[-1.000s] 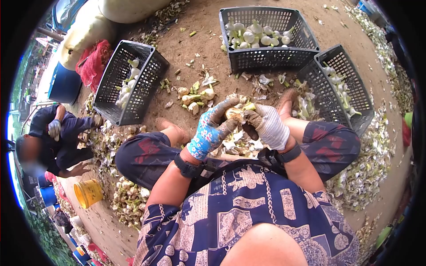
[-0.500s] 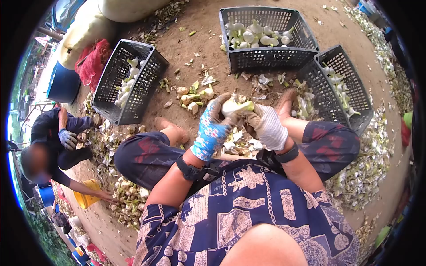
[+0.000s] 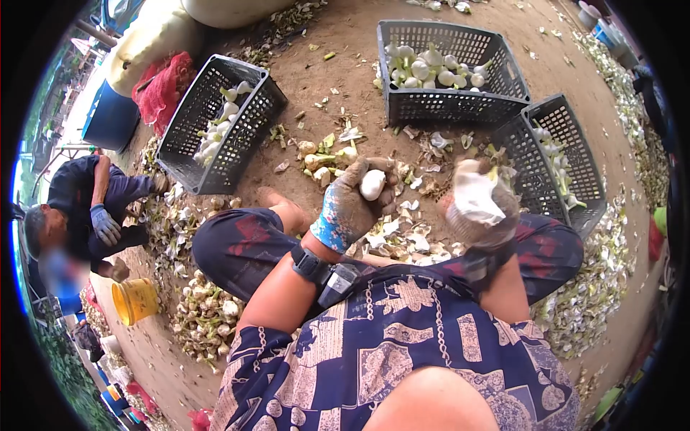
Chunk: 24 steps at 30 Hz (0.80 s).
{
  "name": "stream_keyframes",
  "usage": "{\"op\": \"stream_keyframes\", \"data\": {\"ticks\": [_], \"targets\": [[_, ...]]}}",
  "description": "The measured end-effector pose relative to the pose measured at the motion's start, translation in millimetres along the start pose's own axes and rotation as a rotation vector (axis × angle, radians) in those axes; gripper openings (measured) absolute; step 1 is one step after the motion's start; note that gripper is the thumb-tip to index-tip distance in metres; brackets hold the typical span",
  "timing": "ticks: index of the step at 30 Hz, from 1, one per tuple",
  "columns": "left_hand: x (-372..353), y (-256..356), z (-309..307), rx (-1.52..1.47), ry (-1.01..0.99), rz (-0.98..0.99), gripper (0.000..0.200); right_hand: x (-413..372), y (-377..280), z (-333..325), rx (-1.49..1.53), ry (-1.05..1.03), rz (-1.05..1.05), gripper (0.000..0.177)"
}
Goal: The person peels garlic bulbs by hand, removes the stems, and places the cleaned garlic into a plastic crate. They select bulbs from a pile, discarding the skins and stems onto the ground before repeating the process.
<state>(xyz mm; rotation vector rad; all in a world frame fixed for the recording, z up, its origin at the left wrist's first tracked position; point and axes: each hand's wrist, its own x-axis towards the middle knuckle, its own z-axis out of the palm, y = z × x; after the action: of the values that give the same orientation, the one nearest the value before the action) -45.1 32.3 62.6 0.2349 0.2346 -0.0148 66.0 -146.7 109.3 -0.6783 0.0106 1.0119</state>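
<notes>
My left hand [image 3: 357, 206], in a soiled glove with a blue floral cuff, is closed round a white garlic bulb [image 3: 372, 184]. The bulb shows between thumb and fingers above the peelings on the ground. To the right, apart from it, my right hand [image 3: 498, 228] is smeared by motion. A bright white piece of garlic skin [image 3: 478, 196] with a yellowish tip lies across its fingers. Beyond my left hand, several untrimmed garlic bulbs [image 3: 320, 159] with green stems rest on the soil. Loose garlic peelings [image 3: 413, 233] cover the ground between my legs.
Black crates stand at left [image 3: 262, 108], back [image 3: 460, 108] and right [image 3: 532, 154], each holding white garlic. At far left a co-worker [image 3: 72, 194] crouches by a yellow bucket [image 3: 135, 302] and a garlic heap [image 3: 205, 316]. A red net bag [image 3: 162, 93] lies behind the left crate.
My hands have parted: the right has swung away to the right with white skin, while the left keeps the bulb. The co-worker's arm has drawn back from the garlic heap.
</notes>
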Motion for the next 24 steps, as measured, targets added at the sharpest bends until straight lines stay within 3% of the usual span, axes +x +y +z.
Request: {"op": "stream_keyframes", "data": {"ticks": [2, 4, 5, 6, 8, 9, 10, 12, 14, 15, 17, 18, 19, 20, 22, 23, 24], "targets": [[3, -1, 6, 0.189, 0.195, 0.120, 0.038, 5, -45, -10, -1.199, -0.030, 0.291, 0.039], [10, -8, -1, 0.359, 0.259, 0.167, 0.038, 24, -14, -32, -2.566, 0.073, 0.268, 0.046], [11, -10, -7, 0.548, 0.237, 0.202, 0.037, 18, -6, -35, -2.500, -0.028, -0.022, 0.053], [12, -13, -6, 0.685, 0.267, 0.216, 0.038, 20, 4, -41, -2.140, -0.047, -0.162, 0.057], [10, -19, -4, 0.865, 0.227, 0.272, 0.040, 18, 23, -15, -1.572, -0.118, -0.258, 0.058], [13, -23, -11, 1.071, 0.199, 0.368, 0.042, 18, 37, -7, -1.616, -0.123, -0.403, 0.054], [22, -30, -22, 1.038, 0.245, 0.390, 0.045, 18, 48, -3, -1.674, -0.113, -0.554, 0.051], [15, -23, 5, 0.587, 0.240, -0.094, 0.053, 22, 55, -17, -1.898, -0.062, -0.757, 0.046], [8, -35, 6, 0.494, -0.043, 0.030, 0.066, 16, 27, -28, -1.768, -0.050, -0.641, 0.040], [7, -35, 17, 0.547, -0.134, 0.011, 0.078, 10, 3, -35, -1.808, 0.076, -0.828, 0.038], [8, -37, 15, 0.693, -0.109, 0.086, 0.083, -4, -62, -38, -1.781, 0.358, -1.212, 0.036], [6, -35, 20, 0.844, -0.076, 0.137, 0.083, -23, -101, -31, -1.786, 0.653, -0.852, 0.055], [6, -34, 23, 0.971, 0.005, 0.161, 0.081, -30, -134, -61, -2.006, 0.860, -0.836, 0.066], [7, -32, 18, 1.099, 0.045, 0.224, 0.070, -34, -151, -64, -2.257, 1.113, -0.636, 0.074], [5, -21, 22, 1.729, -0.052, 0.499, 0.058, -40, -140, -46, -2.520, 0.959, -0.951, 0.071], [2, -22, 29, 1.943, -0.068, 0.661, 0.056, -40, -120, -34, -2.548, 0.690, -0.962, 0.066], [0, -20, 39, 2.053, -0.127, 0.642, 0.060, -35, -94, -18, -2.549, 0.410, -0.963, 0.060]]}}
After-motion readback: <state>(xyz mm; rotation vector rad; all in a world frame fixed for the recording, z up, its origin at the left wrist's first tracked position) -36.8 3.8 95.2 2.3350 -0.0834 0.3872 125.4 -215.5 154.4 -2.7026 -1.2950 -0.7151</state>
